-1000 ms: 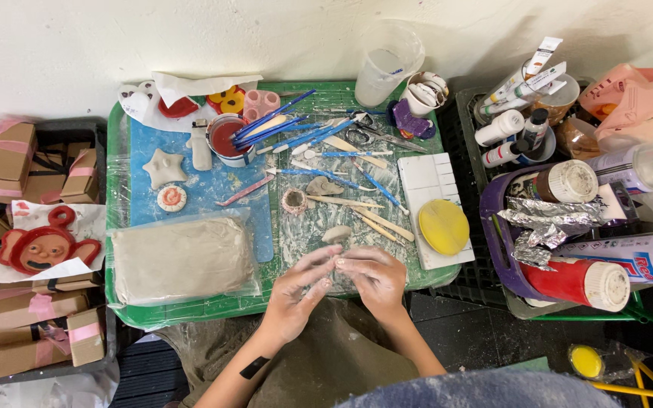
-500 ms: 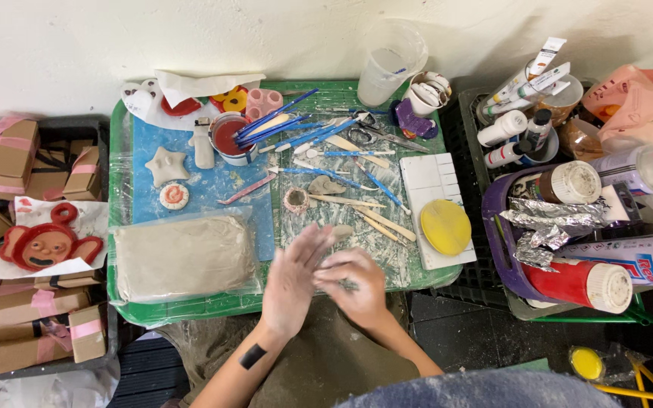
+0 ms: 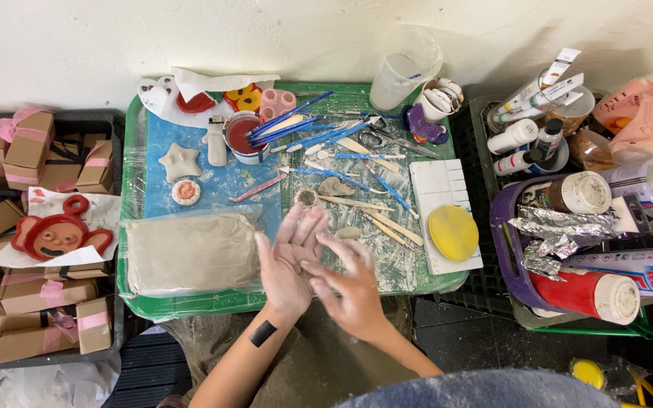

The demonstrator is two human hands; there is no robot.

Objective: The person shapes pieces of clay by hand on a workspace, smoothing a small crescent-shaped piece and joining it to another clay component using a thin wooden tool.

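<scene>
A green plastic tray carries a grey slab of clay wrapped in clear film, a pale star-shaped clay piece and a small round clay disc with a red centre on a blue mat. A white cup of red paint holds blue-handled tools. A white rectangular palette bears a round yellow sponge. Left of the tray lies a red clay monkey face on paper, among brown boxes tied with pink ribbon. To the right, a purple basket holds crumpled foil and a red can with a white cap.

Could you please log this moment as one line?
left hand: palm up | right hand: rubbing across it | below: green tray | beside: clay slab
</scene>
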